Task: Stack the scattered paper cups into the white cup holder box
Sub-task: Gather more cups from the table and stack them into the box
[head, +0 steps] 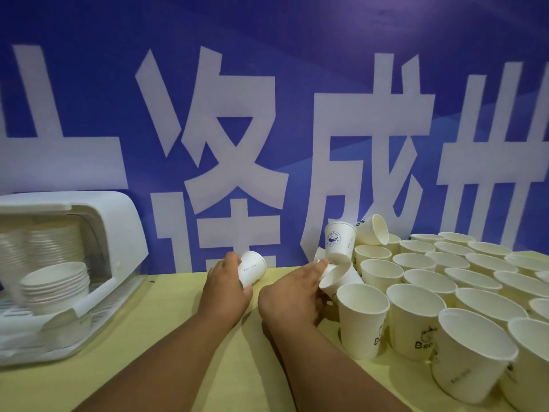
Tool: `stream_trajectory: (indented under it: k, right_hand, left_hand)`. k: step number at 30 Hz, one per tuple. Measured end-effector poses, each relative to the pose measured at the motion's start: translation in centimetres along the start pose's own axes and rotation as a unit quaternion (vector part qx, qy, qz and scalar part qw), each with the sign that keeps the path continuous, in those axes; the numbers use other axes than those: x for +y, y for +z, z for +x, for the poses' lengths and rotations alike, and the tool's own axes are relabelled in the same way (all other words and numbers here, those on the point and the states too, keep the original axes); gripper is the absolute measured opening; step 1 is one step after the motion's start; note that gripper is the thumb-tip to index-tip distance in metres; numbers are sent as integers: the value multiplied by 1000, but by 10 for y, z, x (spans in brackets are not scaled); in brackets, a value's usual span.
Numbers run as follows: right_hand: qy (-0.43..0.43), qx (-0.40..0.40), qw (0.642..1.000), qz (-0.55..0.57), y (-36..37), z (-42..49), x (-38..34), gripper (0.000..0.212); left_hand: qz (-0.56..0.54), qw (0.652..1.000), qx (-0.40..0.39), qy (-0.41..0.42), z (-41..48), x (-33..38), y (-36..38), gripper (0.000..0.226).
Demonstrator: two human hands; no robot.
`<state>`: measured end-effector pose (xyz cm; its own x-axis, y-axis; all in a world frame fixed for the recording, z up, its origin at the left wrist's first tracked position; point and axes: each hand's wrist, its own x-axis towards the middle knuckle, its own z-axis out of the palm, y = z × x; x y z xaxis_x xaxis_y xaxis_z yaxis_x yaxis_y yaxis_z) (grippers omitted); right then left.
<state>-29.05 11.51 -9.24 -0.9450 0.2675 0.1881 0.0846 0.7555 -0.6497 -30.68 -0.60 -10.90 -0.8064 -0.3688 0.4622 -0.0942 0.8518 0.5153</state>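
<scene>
Several stacks of cups (56,285) stand in the white box (118,227) at left. The left hand (225,288) curls its fingers round one cup (252,267); the right hand (292,295) grips a tilted cup (338,276) beside many upright cups (445,281) on the yellow worktop (178,337), under a blue banner (297,69).

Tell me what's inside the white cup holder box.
Inside the white cup holder box stands a front stack of nested paper cups, with more stacks behind, blurred. Their bases are hidden by the box's front wall.
</scene>
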Motion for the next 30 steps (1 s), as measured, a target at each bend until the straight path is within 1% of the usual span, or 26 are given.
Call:
stream_trajectory:
  k: [3,5,8,10,11,14,16,19,21,23,25,27,28,30]
  right_hand:
    - [-28,6,999,-15,-6,-8,-7,99]
    - [-50,15,999,6,-8,-12,-9,100]
    - [-114,29,993,19,-9,-17,-18,96]
    - [-159,47,986,33,-8,-19,-22,92]
    - [-176,54,982,39,-9,-20,-24,91]
    - [-200,63,974,86,-7,-19,-28,86]
    - [-206,66,968,123,-7,-21,-31,78]
    - [-211,43,954,209,-3,-24,-33,67]
    - [-214,23,944,249,-2,-25,-33,65]
    - [-221,5,936,274,0,-22,-35,71]
    - [-220,-17,929,296,2,-22,-40,84]
    - [-206,-50,922,323,3,-27,-50,93]
    - [-202,-66,918,336,4,-31,-56,94]
    - [-204,-92,904,364,5,-39,-70,88]
  left_hand:
    - [9,1000,-15,-26,-3,-5,-10,67]
    - [11,999,-22,-47,-6,-12,-21,68]
    - [15,998,-26,-62,-16,-31,-47,69]
    - [-7,997,-28,-70,-24,-48,-67,68]
    - [-24,997,-29,-74,-29,-57,-77,71]
    - [-64,995,-27,-65,-43,-76,-112,82]
    - [-88,995,-16,-42,-49,-82,-135,76]
    - [-172,984,22,-34,-53,-90,-162,66]
    - [-223,972,74,-27,-59,-95,-175,63]
    - [-254,958,131,-13,-62,-102,-189,63]
    - [-264,945,191,-8,-58,-112,-205,63]
    - [-257,938,230,-20,-50,-124,-222,72]
    - [-260,936,235,-27,-48,-130,-229,81]
    - [-268,937,221,-45,-46,-141,-236,94]
